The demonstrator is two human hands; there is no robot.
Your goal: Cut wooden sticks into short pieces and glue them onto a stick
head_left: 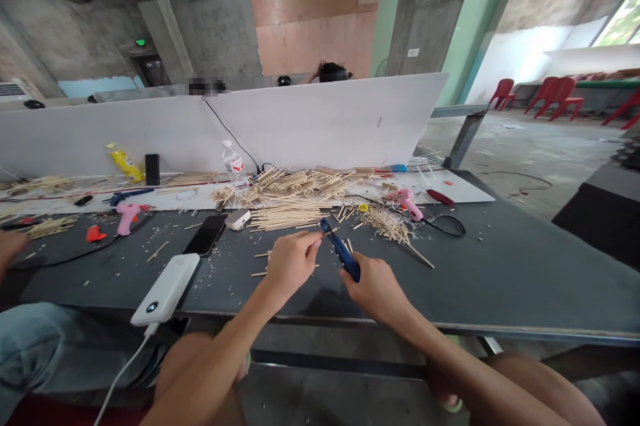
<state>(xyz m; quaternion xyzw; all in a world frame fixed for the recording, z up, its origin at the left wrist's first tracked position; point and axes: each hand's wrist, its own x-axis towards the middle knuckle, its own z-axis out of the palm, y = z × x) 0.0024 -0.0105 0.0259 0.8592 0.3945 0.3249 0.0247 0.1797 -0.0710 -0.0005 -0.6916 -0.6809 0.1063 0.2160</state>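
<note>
My left hand is closed, pinching a short thin wooden stick between thumb and fingers. Around the handle of a blue hand cutter my right hand is wrapped. The cutter's head meets the stick close to my left fingertips; whether its jaws are closed on it is too small to tell. Beneath and beside my left hand, several loose sticks lie on the dark table. Beyond both hands is a row of longer wooden sticks, with a pile of glued stick pieces behind it.
To the right lie a pink glue gun and a heap of short sticks. A phone and white power bank lie left. A water bottle stands before the white partition. Another person's hand shows far left.
</note>
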